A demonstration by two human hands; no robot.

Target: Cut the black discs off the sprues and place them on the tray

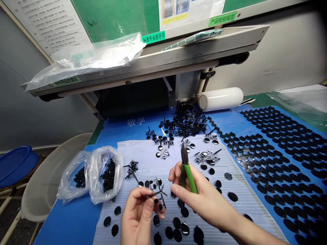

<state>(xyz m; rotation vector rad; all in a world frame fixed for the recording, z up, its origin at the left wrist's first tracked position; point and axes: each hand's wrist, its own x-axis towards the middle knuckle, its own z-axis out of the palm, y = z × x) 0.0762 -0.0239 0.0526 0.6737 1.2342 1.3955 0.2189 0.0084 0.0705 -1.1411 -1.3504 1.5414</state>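
Note:
Between the thumb and fingers of my left hand (141, 211) is a black plastic sprue (160, 192) with thin branching arms and small parts on it. My right hand (199, 194) is wrapped round green-handled side cutters (188, 177), their dark jaws pointing up and away from me. The cutters are apart from the sprue. Under both hands lies a white foam sheet (143, 154) with several loose black discs (176, 223) on it. More sprues (208, 156) with glossy discs attached lie beyond my right hand, and another sprue (132, 167) is left of centre.
A heap of black sprues (187, 119) is at the back by a white roll (222, 98). Rows of black discs (278, 149) cover the right side. Two clear bags (107, 173) of small black parts stand left. A shelf (153, 63) overhangs the bench's back; a tub (58, 173) is beyond its left edge.

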